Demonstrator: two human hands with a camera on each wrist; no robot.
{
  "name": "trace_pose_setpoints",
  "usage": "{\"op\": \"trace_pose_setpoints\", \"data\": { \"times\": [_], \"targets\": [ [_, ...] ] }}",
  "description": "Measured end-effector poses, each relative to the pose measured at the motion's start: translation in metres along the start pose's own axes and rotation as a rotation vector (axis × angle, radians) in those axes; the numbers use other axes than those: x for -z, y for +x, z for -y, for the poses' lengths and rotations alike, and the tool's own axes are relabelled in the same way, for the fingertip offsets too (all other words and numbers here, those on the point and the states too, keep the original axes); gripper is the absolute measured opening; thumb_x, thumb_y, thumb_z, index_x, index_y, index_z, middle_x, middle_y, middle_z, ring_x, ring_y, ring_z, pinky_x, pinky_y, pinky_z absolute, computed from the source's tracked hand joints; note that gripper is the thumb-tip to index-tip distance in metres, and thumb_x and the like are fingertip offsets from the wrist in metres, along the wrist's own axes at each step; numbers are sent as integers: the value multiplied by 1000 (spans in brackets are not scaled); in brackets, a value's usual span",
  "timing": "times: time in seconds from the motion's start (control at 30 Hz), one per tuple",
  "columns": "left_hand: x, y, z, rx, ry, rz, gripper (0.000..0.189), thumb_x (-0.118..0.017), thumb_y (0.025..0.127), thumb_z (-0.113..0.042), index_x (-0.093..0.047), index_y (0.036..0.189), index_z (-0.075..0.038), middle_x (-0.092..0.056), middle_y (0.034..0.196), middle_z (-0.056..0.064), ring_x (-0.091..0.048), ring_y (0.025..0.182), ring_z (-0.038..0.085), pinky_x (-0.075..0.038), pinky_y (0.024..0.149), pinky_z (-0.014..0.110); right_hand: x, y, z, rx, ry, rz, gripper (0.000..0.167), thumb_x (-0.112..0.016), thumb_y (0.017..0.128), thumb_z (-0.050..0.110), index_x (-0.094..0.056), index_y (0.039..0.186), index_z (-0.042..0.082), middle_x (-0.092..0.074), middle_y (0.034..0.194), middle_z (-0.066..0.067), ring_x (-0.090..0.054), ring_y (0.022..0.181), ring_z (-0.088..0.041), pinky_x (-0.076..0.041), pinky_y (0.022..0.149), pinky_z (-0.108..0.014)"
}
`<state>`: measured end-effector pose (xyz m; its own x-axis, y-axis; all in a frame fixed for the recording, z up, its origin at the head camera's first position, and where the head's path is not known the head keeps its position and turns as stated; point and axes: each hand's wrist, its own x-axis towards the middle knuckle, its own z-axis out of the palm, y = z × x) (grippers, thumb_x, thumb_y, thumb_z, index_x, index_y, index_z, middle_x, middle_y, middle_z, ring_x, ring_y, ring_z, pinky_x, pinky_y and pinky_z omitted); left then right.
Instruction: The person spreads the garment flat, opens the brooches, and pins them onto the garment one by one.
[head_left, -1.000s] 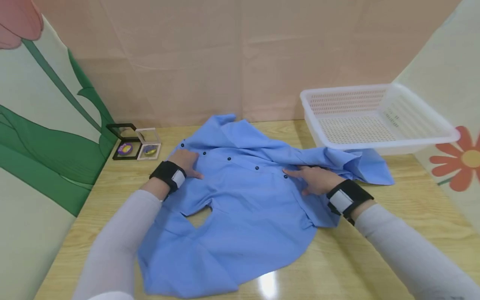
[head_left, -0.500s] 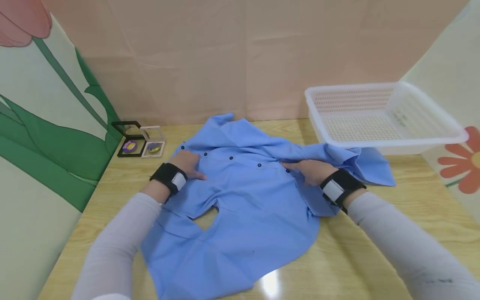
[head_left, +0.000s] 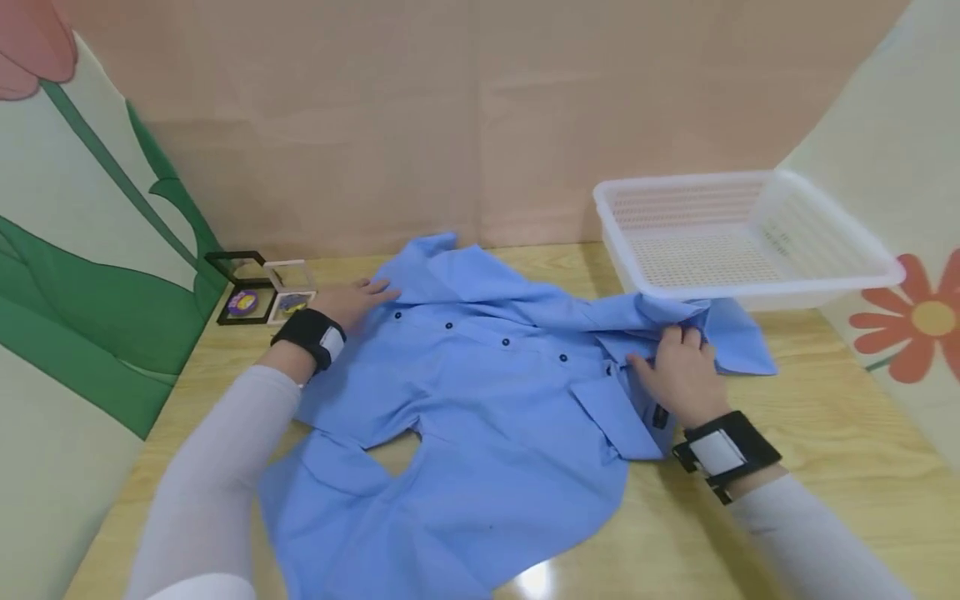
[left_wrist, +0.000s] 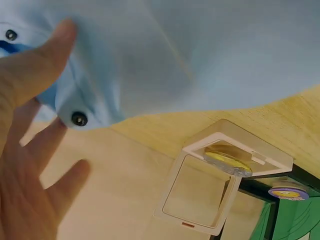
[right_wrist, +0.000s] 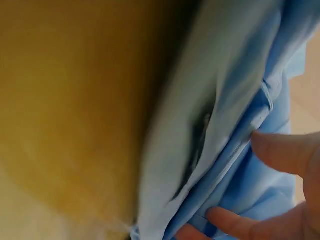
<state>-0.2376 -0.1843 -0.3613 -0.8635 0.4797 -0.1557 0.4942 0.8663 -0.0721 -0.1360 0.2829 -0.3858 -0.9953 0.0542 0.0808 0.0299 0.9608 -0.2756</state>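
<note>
A blue button-up shirt [head_left: 510, 433] lies spread sideways, its row of dark buttons running across the upper part. My left hand [head_left: 352, 302] is at the shirt's left edge, fingers spread. In the left wrist view its thumb lies over the cloth, and a fingertip is close to a dark button [left_wrist: 79, 118]. At the collar end my right hand [head_left: 686, 379] rests over the cloth, beside a folded-out collar flap [head_left: 615, 412] and a dark label [head_left: 660, 416]. The right wrist view shows the thumb at a cloth edge, with fingers lower down, apart from it.
A white perforated basket [head_left: 697, 292] stands back right, close behind a sleeve [head_left: 738, 337]. Two small open cases, one black [head_left: 223, 312] and one pale [head_left: 288, 275], hold round badge-like items at back left. Fabric walls enclose the wooden table [head_left: 810, 433].
My left hand has slid left and up, off the button row onto the shirt's edge. My right hand has moved right and down from the end button to the collar, exposing the label.
</note>
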Motion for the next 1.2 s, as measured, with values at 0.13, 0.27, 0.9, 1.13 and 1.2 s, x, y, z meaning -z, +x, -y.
{"op": "trace_pose_setpoints", "data": {
  "times": [0.13, 0.27, 0.9, 1.13, 1.2],
  "targets": [
    [1, -7, -3, 53, -19, 124, 79, -71, 86, 4, -38, 154, -18, -41, 156, 15, -47, 135, 42, -55, 83, 47, -4, 1, -2, 122, -13, 67, 65, -62, 97, 39, -44, 113, -21, -45, 104, -43, -44, 99, -59, -33, 87, -69],
    [6, -13, -6, 90, -44, 161, 83, -77, 82, 0, -38, 154, -17, -42, 155, 15, -52, 130, 41, -52, 95, 50, -6, 2, 5, 198, -69, 109, 71, -64, 95, 40, -45, 125, -21, -48, 119, -42, -46, 111, -54, -30, 95, -69],
    [-5, -24, 0, 109, -137, 113, 82, -83, 77, -10, -45, 149, -11, -59, 137, 22, -60, 120, 41, -47, 104, 52, -19, 7, 60, 514, -170, 218, 58, -74, 86, 16, -54, 131, -14, -54, 127, -29, -61, 111, -42, -46, 95, -60],
    [-5, -28, -3, 119, -117, 104, 79, -84, 76, -16, -48, 146, -9, -67, 122, 24, -66, 107, 39, -51, 96, 51, -15, 31, 66, 529, -158, 295, 56, -72, 86, 12, -53, 134, -12, -51, 130, -28, -62, 105, -44, -50, 93, -56],
    [-4, -31, -5, 110, -100, 91, 78, -85, 75, -18, -51, 144, -7, -69, 116, 24, -67, 103, 39, -53, 93, 51, -14, 39, 65, 530, -148, 313, 55, -69, 87, 8, -52, 135, -11, -50, 133, -28, -62, 107, -44, -52, 93, -54]
  ]
}}
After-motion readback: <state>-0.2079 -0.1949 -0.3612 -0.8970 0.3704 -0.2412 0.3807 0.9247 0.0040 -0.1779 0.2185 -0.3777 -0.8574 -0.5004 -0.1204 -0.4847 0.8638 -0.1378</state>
